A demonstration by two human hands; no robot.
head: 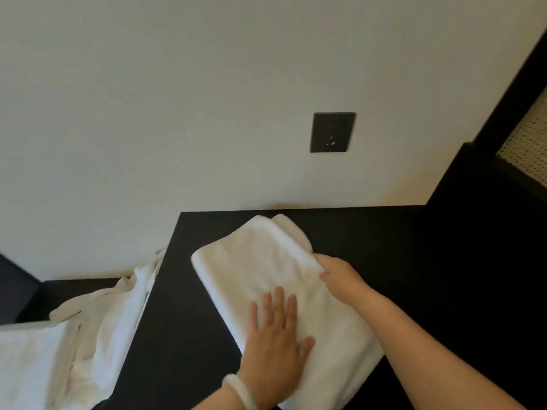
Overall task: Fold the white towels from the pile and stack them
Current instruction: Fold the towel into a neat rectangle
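The folded towel (266, 276) is showing as soft white terry cloth with a faintly napped, matt face, and the loose pile of towels (88, 335) is looking like the same cloth, crumpled and limp. The desk (414, 261) is presenting a smooth, dark, matt top, while the wall (148, 113) behind is reading as flat, matt, off-white paint with a smooth black socket plate (332, 132) set in it. A pale bangle (239, 392) on one wrist is looking smooth and slightly glossy.
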